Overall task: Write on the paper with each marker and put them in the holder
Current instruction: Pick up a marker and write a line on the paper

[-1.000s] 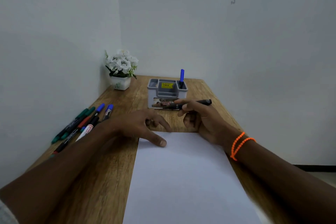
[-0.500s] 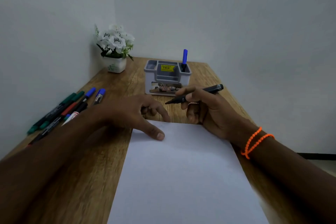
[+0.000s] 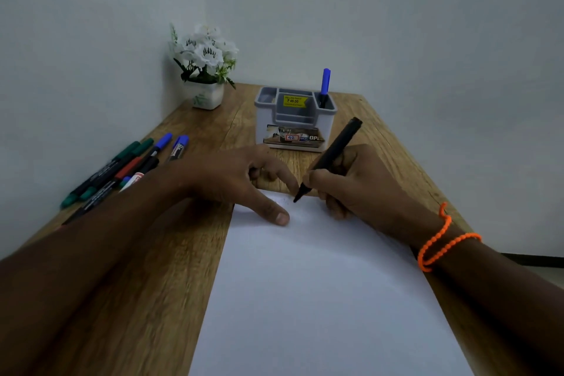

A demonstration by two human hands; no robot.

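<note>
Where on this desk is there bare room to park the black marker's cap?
Bare wood lies between the flower pot and the holder, and along the right edge beside the paper. More lies near, left of the paper. The left edge is crowded with loose markers; the left hand and the right hand, gripping the black marker, fill the paper's far end.

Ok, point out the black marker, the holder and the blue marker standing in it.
black marker (image 3: 334, 153), head view, mid barrel above the fingers
holder (image 3: 294, 123), head view, front wall
blue marker (image 3: 326, 82), head view, cap
</note>
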